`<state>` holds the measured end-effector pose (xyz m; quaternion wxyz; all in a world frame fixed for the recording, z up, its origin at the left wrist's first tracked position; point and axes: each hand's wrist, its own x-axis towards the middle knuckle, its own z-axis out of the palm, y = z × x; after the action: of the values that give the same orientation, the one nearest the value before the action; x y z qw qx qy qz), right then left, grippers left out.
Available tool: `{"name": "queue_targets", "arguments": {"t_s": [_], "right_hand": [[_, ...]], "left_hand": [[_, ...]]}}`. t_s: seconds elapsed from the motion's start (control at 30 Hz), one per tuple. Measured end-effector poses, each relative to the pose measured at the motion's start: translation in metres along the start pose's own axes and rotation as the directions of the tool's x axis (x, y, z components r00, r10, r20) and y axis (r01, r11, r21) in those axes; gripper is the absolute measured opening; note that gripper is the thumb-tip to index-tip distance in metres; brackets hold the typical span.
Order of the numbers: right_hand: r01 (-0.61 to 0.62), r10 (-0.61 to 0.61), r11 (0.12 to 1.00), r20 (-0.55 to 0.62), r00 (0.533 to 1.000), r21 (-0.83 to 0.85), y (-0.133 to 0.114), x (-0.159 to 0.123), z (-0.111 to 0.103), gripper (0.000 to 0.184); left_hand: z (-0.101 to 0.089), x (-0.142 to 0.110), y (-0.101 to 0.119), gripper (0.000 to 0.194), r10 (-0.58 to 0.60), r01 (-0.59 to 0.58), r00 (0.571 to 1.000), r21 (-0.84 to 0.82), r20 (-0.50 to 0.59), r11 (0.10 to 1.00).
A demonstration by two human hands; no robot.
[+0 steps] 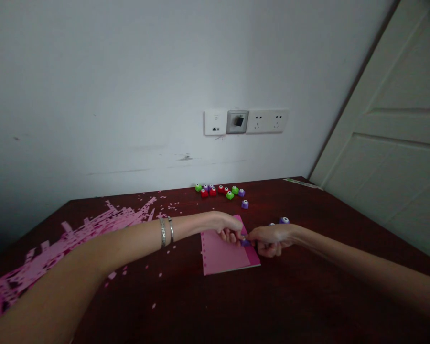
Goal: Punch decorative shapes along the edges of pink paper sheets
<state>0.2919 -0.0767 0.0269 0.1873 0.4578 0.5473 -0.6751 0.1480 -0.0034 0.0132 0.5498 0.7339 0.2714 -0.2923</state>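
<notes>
A stack of pink paper lies on the dark table, with a row of small punched marks down its left edge and a darker pink strip at the right. At its right side a small purple craft punch sits between my two hands, partly covered by fingers. My left hand, closed, reaches over the paper with its fingertips at the punch's left side. My right hand is closed as well, its thumb and forefinger pinching the punch from the right. Another purple punch stands just behind my right hand, beside one mostly hidden.
Several red, green and purple punches stand along the wall, with a purple punch nearer. A heap of punched pink strips and scattered bits cover the left side. A patterned strip lies back right. Wall sockets are above.
</notes>
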Motion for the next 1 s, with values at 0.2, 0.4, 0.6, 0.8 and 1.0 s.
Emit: {"name": "queue_targets", "arguments": {"t_s": [0.2,0.4,0.6,0.8,1.0], "right_hand": [[0.033,-0.033,0.999,-0.04,0.999,0.002,-0.003,-0.002,0.003,0.053],[0.034,-0.036,0.997,-0.026,0.999,-0.071,-0.004,-0.001,0.001,0.054],[-0.002,-0.01,0.993,-0.101,0.995,-0.119,0.005,-0.007,-0.001,0.052],[0.127,-0.233,0.958,-0.44,0.867,-0.257,0.012,-0.023,-0.009,0.041],[0.283,-0.588,0.79,-0.545,0.597,-0.544,0.011,-0.017,0.002,0.032]], "left_hand": [[0.005,0.008,-0.009,0.025,-0.117,0.109,0.993,-0.191,-0.031,0.976],[0.008,0.009,-0.011,0.032,0.006,-0.012,1.0,-0.197,-0.03,0.98],[0.025,-0.015,-0.02,0.039,0.059,-0.104,0.988,-0.327,-0.144,0.939],[0.032,-0.044,-0.033,0.045,0.101,-0.29,0.858,-0.312,-0.504,0.905],[0.034,-0.04,-0.039,0.028,0.301,-0.388,0.542,0.084,-0.785,0.918]]}}
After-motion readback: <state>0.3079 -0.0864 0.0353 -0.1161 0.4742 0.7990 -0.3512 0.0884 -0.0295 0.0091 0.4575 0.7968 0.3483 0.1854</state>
